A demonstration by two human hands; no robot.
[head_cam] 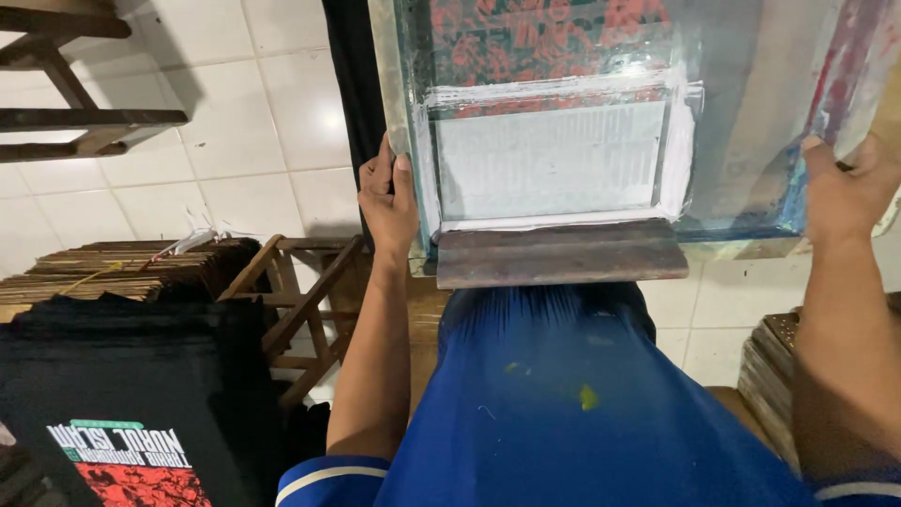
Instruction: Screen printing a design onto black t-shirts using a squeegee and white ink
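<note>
A screen-printing frame with a translucent mesh lies in front of me, a white inked rectangle in its middle and a red pattern showing above it. My left hand grips the frame's left edge, thumb on top. At the right edge my right hand holds the other side. A brown wooden squeegee rests along the frame's near edge, between both hands. Black cloth hangs beneath the frame on the left.
A pile of black printed shirts lies at lower left, beside a stack of flat boards and a small wooden rack. Another stack of boards sits at lower right. A wooden bench stands on the white tiled floor.
</note>
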